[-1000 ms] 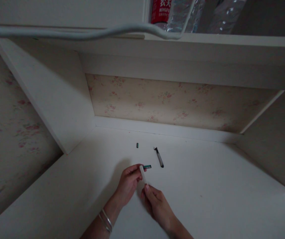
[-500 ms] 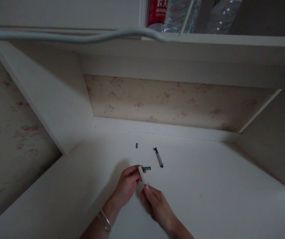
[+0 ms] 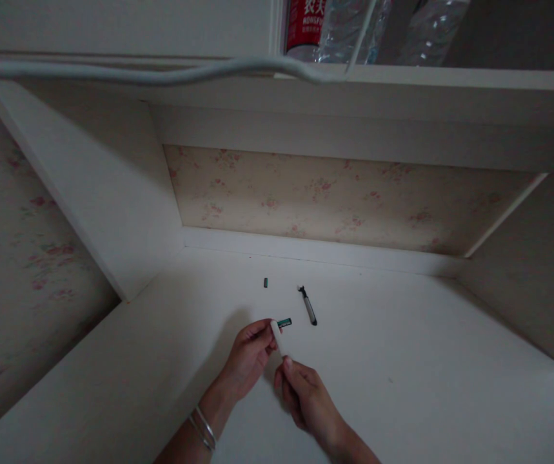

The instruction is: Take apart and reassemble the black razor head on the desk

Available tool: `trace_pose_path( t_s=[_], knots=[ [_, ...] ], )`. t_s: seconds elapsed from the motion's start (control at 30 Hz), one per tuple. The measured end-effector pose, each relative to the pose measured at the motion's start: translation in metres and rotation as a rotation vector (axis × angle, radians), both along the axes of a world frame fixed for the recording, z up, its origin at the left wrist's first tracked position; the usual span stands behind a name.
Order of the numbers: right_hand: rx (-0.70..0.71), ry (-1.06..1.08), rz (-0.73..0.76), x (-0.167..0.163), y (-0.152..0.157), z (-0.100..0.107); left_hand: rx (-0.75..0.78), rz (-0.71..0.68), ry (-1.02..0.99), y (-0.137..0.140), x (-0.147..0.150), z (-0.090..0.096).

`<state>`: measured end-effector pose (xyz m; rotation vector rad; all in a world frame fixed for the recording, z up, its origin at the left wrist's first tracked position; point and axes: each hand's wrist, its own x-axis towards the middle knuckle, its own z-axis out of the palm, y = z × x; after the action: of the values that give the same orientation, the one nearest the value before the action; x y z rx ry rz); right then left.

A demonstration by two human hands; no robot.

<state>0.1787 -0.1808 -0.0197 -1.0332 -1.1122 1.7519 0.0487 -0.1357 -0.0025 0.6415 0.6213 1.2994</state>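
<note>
1. A person's two bare hands meet near the middle of a white desk (image 3: 402,348), seen from above in dim light.
2. The left hand (image 3: 249,353) pinches a narrow dark green strip (image 3: 285,322) between thumb and fingers; the strip's free end points right, with pale marks along it.
3. The right hand (image 3: 308,390) grasps the lower end of a slim white stick (image 3: 277,338) in its fingertips, the remaining fingers curled.
4. The stick slants up and left, its upper end at the left fingertips, crossing in front of the strip. Whether stick and strip touch, I cannot tell.
5. Two silver bracelets (image 3: 203,428) circle the left wrist.
6. Beyond the hands, a small green piece (image 3: 266,282) lies on the desk; to its right, apart from it, lies a black-and-grey tool (image 3: 308,306) with a pale tip at its far end.
7. Behind the desk is floral wallpaper (image 3: 267,193). Above, clear bottles, including a red-labelled bottle (image 3: 306,26), stand on a shelf (image 3: 426,74), and a pale cable-like bar (image 3: 160,76) crosses the upper left.
</note>
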Motion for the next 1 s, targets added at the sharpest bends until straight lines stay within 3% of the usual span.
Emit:
trace_pose_path(
  t_s=[0.47,0.83,1.0],
  knots=[
    [-0.030,0.040,-0.020,0.0006,0.0001,0.0061,0.022,0.006,-0.008,0.0003,0.0011,-0.0003],
    [0.022,-0.072,-0.156,0.0068,0.0032,0.0080,-0.009,0.080,0.117,0.0016,0.0006,-0.0034],
    [0.100,-0.207,-0.037,0.0050,0.0016,0.0004,0.020,0.098,0.142,0.0022,0.0024,-0.0018]
  ],
)
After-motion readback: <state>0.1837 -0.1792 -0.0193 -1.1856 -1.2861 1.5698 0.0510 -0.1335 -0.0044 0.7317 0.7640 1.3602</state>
